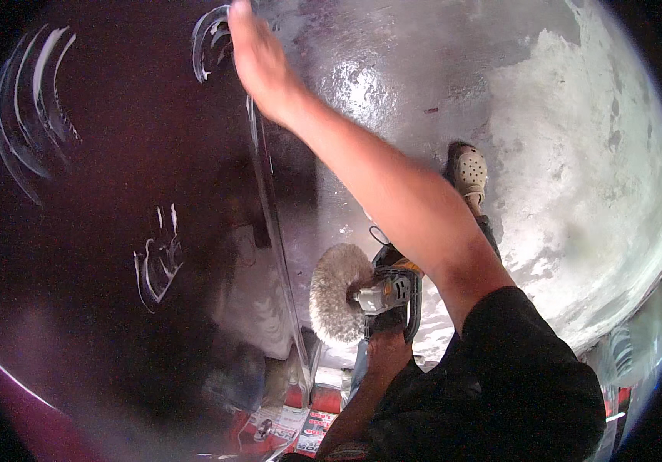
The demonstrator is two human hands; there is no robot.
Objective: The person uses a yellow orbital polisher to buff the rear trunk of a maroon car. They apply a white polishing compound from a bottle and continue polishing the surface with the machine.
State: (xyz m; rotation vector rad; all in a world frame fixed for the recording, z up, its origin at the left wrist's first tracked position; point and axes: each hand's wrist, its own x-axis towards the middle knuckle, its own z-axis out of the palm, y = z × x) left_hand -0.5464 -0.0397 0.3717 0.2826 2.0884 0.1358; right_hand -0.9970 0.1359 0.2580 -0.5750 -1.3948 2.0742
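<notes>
My right arm reaches across to the far edge of a dark, glossy car body panel [115, 254]. My right hand [260, 65] is over a curved white polish smear [200, 46]; its fingers are mostly hidden at the top of the picture, so what they hold, if anything, does not show. Down by my body, my left hand [389, 344] grips a polisher [385, 296]. Its fluffy, off-white round pad [340, 294] faces the panel's edge and appears apart from it. More white streaks [38, 100] and a smaller smear [158, 266] mark the panel.
Beside the panel lies a grey, blotchy, shiny floor [562, 154]. A beige clog [471, 173] is on a foot there. Red and white printed sheets or packaging [300, 423] are at the bottom, near the panel's edge. A clear plastic-looking item [631, 354] is at the lower right.
</notes>
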